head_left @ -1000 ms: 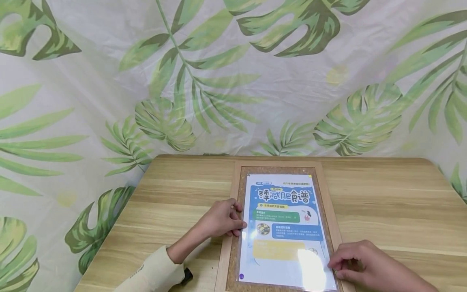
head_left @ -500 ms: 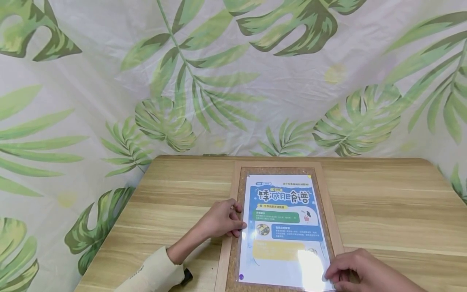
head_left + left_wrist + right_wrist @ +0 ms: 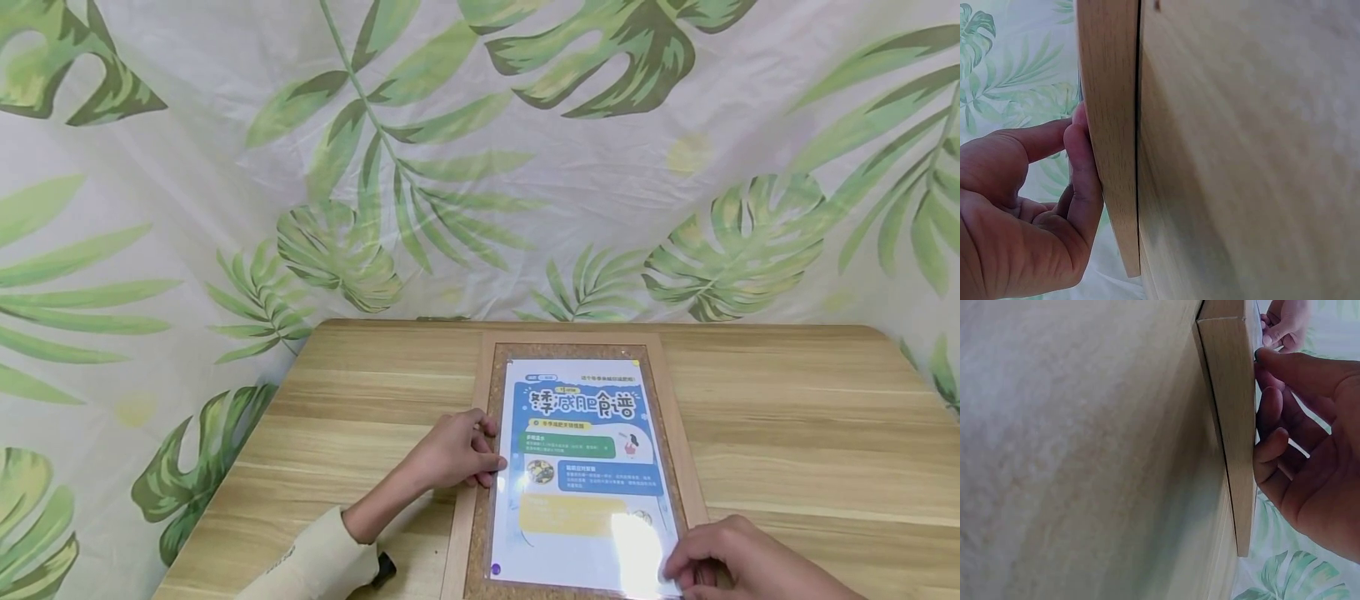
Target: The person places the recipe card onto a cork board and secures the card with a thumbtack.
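A glossy printed poster [image 3: 577,550] lies on a wood-framed cork board [image 3: 478,575]. Small round tacks show at its corners: a yellow tack [image 3: 636,363] at top right, a purple tack [image 3: 496,569] at bottom left and a grey one at top left. My left hand [image 3: 453,450] rests on the frame's left side, thumb at the poster's edge; the left wrist view shows its fingers bent against the wood. My right hand [image 3: 738,558] is at the poster's bottom right corner. In the right wrist view its thumb and fingers pinch a small dark tack [image 3: 1257,354], mostly hidden.
The board lies flat on a wooden table [image 3: 810,433]. A small black object [image 3: 385,568] shows beside my left sleeve. Behind the table hangs a leaf-patterned curtain [image 3: 450,167]. Bright glare [image 3: 637,554] covers the poster's lower right.
My right hand has moved slightly left and down along the poster's right edge to the bottom right corner. My left hand and the board have stayed put.
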Motion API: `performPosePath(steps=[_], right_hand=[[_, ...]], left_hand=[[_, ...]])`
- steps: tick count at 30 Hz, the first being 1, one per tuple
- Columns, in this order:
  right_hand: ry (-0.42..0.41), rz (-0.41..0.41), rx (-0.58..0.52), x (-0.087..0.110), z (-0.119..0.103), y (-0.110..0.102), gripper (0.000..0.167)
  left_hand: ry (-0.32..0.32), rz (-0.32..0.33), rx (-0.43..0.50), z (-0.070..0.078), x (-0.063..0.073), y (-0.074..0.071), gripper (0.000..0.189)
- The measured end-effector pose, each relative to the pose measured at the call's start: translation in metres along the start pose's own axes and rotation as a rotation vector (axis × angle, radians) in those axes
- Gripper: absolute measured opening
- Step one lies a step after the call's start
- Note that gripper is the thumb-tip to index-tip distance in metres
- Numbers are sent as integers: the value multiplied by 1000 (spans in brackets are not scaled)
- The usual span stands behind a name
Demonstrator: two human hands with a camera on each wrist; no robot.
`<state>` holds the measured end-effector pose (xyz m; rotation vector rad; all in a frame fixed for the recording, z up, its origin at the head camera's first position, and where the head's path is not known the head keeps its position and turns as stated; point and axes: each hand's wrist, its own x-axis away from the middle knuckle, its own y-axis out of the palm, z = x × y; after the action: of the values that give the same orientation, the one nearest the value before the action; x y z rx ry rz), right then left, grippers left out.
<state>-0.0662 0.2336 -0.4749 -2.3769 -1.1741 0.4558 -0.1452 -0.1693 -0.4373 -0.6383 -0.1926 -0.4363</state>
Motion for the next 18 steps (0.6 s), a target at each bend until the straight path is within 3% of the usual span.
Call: performPosePath(steps=[18], right_hand=[[181, -31, -98, -8, -13, -5, 16]], left_hand=[[-7, -8, 8, 0, -1, -1, 35]])
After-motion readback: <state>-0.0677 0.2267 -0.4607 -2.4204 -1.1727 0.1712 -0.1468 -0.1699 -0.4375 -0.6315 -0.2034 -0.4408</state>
